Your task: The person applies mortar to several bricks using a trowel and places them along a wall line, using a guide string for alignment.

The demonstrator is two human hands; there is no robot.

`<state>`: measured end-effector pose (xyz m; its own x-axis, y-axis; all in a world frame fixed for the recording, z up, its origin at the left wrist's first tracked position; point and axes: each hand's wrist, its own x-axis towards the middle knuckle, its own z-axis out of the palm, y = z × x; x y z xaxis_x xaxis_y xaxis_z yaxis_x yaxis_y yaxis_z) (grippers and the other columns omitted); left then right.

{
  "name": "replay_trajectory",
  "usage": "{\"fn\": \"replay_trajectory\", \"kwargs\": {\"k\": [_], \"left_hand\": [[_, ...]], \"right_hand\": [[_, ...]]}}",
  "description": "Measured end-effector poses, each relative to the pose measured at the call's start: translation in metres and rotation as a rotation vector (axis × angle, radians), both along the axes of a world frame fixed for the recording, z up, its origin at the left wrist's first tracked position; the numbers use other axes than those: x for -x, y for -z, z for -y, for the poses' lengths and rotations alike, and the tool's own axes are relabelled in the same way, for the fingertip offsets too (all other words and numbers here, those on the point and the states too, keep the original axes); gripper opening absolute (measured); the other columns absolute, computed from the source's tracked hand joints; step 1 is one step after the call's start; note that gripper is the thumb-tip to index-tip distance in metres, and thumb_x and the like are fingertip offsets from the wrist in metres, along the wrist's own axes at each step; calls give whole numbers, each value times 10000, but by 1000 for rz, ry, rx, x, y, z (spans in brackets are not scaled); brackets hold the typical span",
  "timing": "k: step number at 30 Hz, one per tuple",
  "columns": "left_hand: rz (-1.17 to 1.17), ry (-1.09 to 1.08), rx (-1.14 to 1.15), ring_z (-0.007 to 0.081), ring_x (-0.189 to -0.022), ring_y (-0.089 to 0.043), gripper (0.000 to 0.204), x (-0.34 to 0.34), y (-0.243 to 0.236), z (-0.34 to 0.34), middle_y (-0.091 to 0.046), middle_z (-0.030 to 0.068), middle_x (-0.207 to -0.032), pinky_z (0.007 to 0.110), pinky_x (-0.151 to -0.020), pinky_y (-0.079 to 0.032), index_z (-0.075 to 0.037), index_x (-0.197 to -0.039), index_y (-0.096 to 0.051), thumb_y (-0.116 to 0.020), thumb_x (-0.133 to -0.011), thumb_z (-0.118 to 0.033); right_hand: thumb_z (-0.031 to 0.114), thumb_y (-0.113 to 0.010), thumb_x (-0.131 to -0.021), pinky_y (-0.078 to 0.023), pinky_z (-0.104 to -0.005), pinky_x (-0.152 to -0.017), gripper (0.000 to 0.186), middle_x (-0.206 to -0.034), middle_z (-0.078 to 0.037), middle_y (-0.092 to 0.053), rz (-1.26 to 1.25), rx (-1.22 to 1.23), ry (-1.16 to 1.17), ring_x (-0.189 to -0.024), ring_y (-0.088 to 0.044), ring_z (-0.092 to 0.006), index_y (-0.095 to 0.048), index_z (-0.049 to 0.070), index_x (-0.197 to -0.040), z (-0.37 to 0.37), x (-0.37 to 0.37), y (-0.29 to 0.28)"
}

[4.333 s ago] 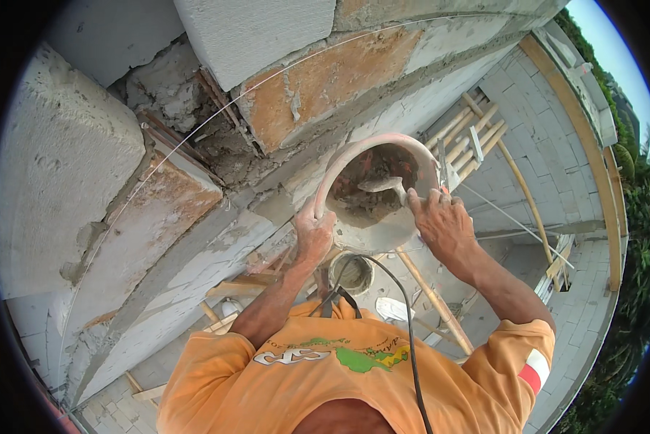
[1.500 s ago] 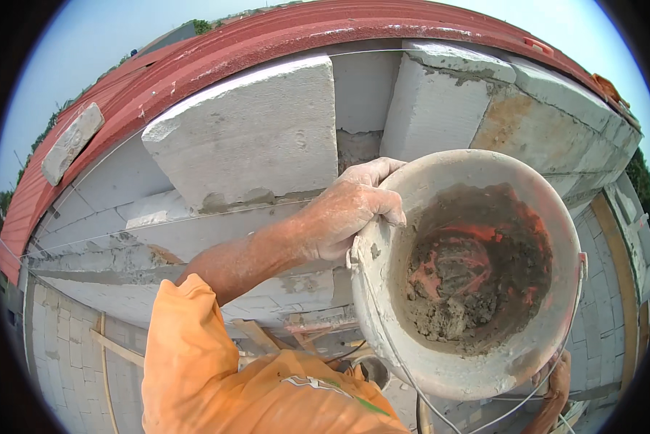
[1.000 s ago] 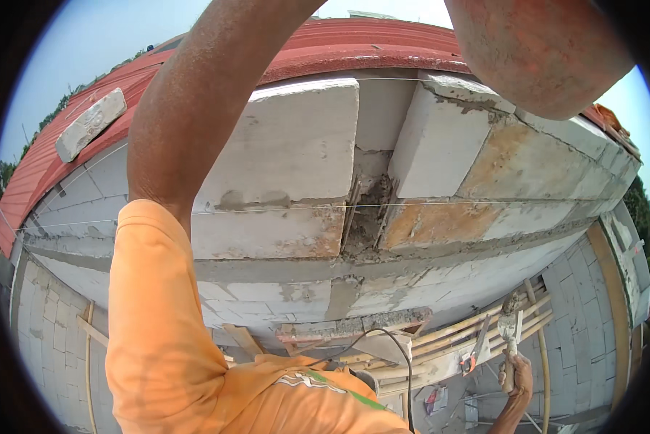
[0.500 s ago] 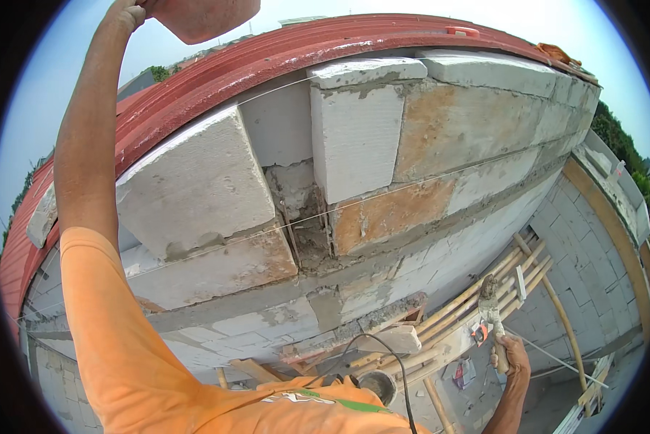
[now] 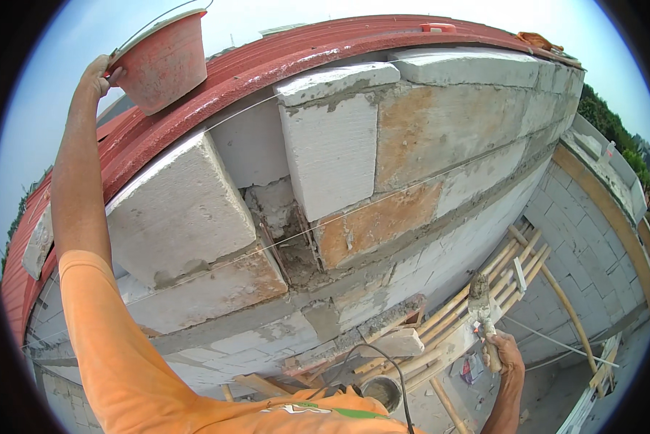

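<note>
With my left arm stretched up, my left hand (image 5: pixel 99 75) is closed on the rim of a reddish bucket (image 5: pixel 164 69) at the edge of the red metal roof (image 5: pixel 267 72). The bucket is tilted, its wire handle raised, and its inside is hidden. Low on the right, my right hand (image 5: pixel 507 352) grips the handle of a trowel (image 5: pixel 478 296), whose blade points up and is coated in grey mortar. Before me rises a wall of pale blocks (image 5: pixel 184 210), with a gap (image 5: pixel 289 239) between two of them showing rough mortar and thin rods.
A thin string line (image 5: pixel 383 197) runs across the wall face. Bamboo poles (image 5: pixel 441 333) form scaffolding at lower right. Below me are a bucket of grey mix (image 5: pixel 383 390) and a dark cable (image 5: pixel 401 376). A red object (image 5: pixel 438 28) lies on the roof.
The bucket in my left hand has come down onto or near the roof edge, and more of it shows. My right hand with the trowel has shifted slightly left. The view has turned a little.
</note>
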<state>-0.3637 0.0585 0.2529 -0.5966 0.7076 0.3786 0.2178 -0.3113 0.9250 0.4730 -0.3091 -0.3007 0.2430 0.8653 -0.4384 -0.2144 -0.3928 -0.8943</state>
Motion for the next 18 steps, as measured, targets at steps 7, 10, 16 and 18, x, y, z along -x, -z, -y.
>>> {"fn": "replay_trajectory", "kwargs": {"k": [7,10,16,18], "left_hand": [[-415,-359,167,307,-752,-666,579,-45,22,68,-577,214,-1084,373,-589,-610,24,-1197,-576,-503,-944,-491],[-494,-252,191,320,-727,-662,755,-32,21,71,-576,223,-997,439,-643,-600,12,-1296,-521,-504,-908,-636],[-820,-435,238,320,-918,-715,780,-59,34,110,-651,184,-1000,433,-664,-594,-39,-1389,-532,-473,-923,-661],[-1145,-901,-233,324,-1191,-644,783,-14,9,110,-654,204,-1263,437,-792,-593,-111,-1445,-526,-488,-916,-687]], "right_hand": [[149,-623,-864,-466,-310,-359,184,-651,-109,-587,8,-32,0,-419,-551,-185,-599,-25,-916,-2,21,-11],[142,-618,-869,-479,-298,-362,185,-726,-101,-593,-33,-24,48,-473,-563,-175,-606,-10,-972,1,21,-3],[135,-618,-871,-482,-297,-359,206,-720,-103,-595,-21,-35,75,-479,-568,-177,-620,-17,-1010,1,29,-16],[135,-616,-873,-483,-298,-358,208,-720,-104,-598,-36,-51,29,-480,-571,-177,-622,-17,-1014,-7,34,-11]]}}
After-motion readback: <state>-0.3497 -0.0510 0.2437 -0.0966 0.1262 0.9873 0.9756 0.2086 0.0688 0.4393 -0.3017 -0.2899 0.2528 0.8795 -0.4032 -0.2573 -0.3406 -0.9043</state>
